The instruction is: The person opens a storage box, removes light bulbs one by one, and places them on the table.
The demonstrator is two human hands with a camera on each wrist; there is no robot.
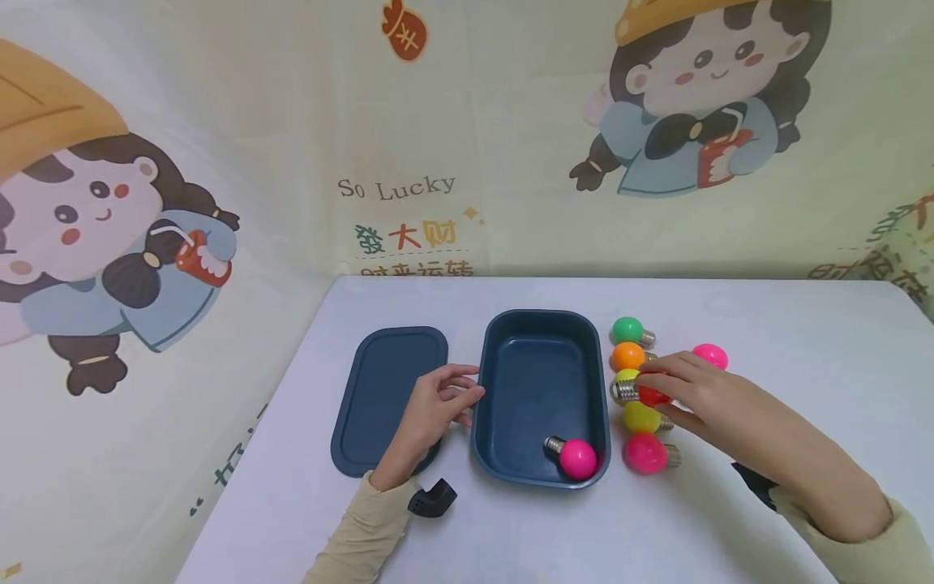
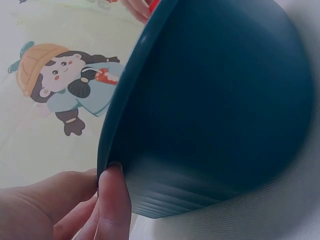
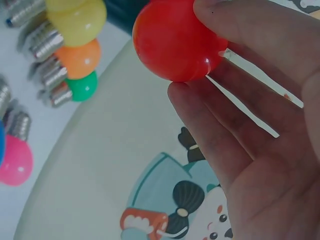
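Observation:
My right hand (image 1: 704,393) holds a red light bulb (image 3: 175,42) by its round globe, fingers and thumb around it. In the head view the bulb's metal screw base (image 1: 625,392) points left, over the row of bulbs. At the left side of a dark blue rectangular container (image 1: 600,389), my left hand (image 1: 438,403) pinches the rim between thumb and fingers, as the left wrist view shows. Inside the container, in its near right corner, lies a pink bulb (image 1: 578,460).
Right of the container, a column of bulbs holds a green (image 1: 627,329), an orange (image 1: 627,356), a yellow (image 1: 641,418) and a pink one (image 1: 645,453). Another pink bulb (image 1: 710,355) lies beyond my right hand. A dark blue lid (image 1: 390,381) lies flat to the left.

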